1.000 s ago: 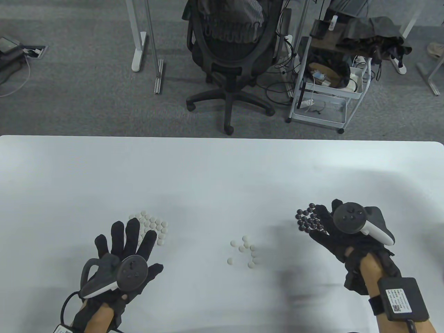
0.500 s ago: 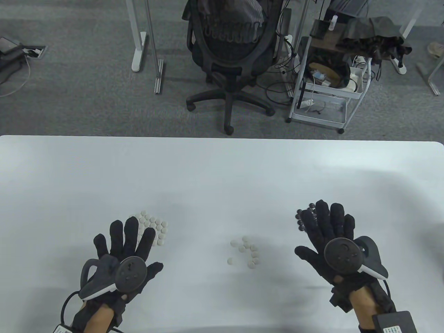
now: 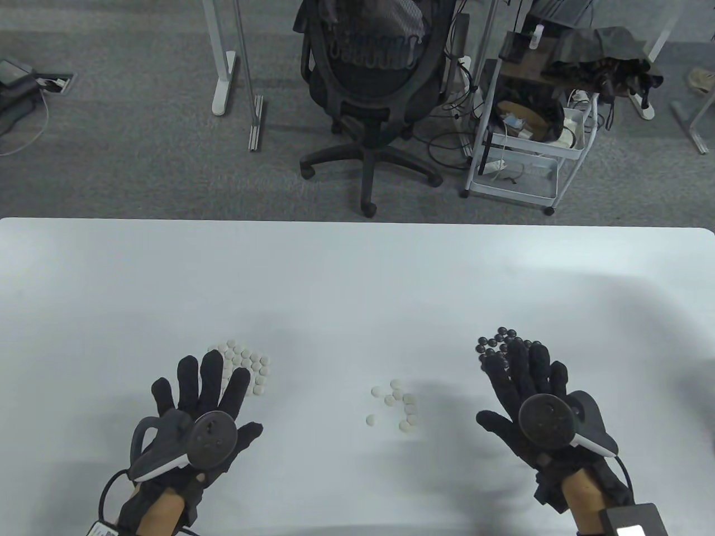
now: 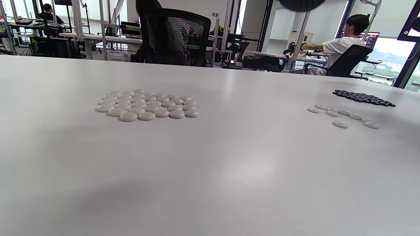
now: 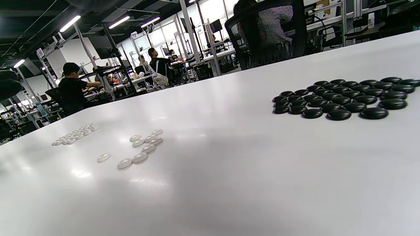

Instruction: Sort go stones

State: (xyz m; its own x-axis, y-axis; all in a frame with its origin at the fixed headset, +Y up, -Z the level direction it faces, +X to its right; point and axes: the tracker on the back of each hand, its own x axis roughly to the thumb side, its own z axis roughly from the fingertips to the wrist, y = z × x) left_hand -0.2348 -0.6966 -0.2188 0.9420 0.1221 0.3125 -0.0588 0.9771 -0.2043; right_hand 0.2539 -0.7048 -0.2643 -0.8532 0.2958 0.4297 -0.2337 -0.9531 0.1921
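A packed group of white stones [image 3: 246, 362] [image 4: 146, 104] lies on the white table [image 3: 357, 279] at the left. My left hand [image 3: 201, 385] hovers flat beside it with fingers spread straight, covering its near-left edge. A loose cluster of several white stones [image 3: 397, 405] [image 5: 141, 147] lies in the middle. At the right sits a packed group of black stones [image 3: 500, 341] [image 5: 341, 97]. My right hand [image 3: 525, 368] is flat with straight fingers, overlapping the near side of the black group. Neither hand holds a stone.
Beyond the table's far edge stand a black office chair [image 3: 368, 72] and a white wire cart [image 3: 525, 139] on grey carpet. The wrist views show other desks and seated people [image 4: 344, 49] in the background.
My right hand went from curled at the black stones to flat with spread fingers, and drew back toward me. The left hand and the stones stayed put.
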